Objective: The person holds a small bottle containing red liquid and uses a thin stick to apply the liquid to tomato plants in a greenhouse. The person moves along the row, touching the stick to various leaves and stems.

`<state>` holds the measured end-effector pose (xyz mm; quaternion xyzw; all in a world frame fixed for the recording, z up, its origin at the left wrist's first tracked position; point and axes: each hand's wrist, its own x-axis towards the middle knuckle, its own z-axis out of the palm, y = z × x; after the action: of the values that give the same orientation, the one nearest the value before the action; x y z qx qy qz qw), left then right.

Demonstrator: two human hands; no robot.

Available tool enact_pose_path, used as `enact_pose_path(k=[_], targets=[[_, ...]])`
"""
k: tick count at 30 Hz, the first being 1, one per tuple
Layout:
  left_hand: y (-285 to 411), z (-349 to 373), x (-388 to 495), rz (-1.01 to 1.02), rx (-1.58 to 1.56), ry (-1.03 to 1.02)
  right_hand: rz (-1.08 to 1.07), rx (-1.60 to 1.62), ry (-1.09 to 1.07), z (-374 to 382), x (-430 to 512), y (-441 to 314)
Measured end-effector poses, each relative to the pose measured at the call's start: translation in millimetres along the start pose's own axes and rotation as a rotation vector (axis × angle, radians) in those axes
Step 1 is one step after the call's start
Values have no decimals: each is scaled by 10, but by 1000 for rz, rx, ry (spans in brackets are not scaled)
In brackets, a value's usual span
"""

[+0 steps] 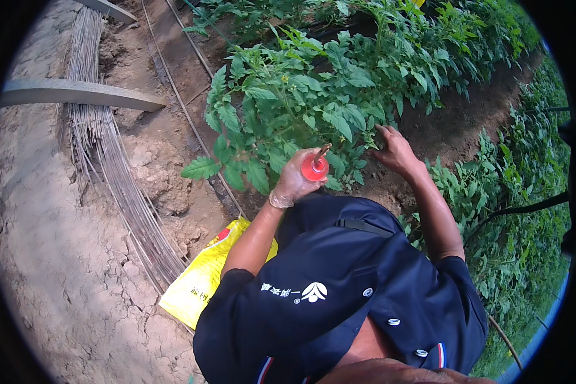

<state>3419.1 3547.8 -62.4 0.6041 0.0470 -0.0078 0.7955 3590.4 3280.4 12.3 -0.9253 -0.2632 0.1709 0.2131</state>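
My left hand [293, 178], in a clear thin plastic glove, is wrapped around a small red bottle [312, 172]. A brown stick-like handle [322, 152] pokes out of its mouth at a slant. Leafy tomato plants [312, 105] with a few small yellow flowers [284, 78] stand just beyond both hands. To the right, my bare right hand [396, 149] reaches to the edge of the foliage. Its thumb and forefinger are spread beside a small shoot [370, 136], and nothing shows gripped between them.
A yellow printed bag [197, 283] lies by my left elbow. Bundled dry stalks [129, 201] run along the left, under a curved grey beam [81, 93]. Thin drip lines [185, 103] cross the soil. Another plant row [489, 192] grows on the right.
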Motion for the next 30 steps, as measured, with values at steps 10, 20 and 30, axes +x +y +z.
enact_pose_path(k=[10,20,30], targets=[[151,494,259,156,553,-53,-405,288,21,-610,-332,-912],[-125,197,478,272,532,134,-517,506,128,-836,-478,-854],[-131,101,529,290,516,211,-528,558,186,-913,-416,-873]])
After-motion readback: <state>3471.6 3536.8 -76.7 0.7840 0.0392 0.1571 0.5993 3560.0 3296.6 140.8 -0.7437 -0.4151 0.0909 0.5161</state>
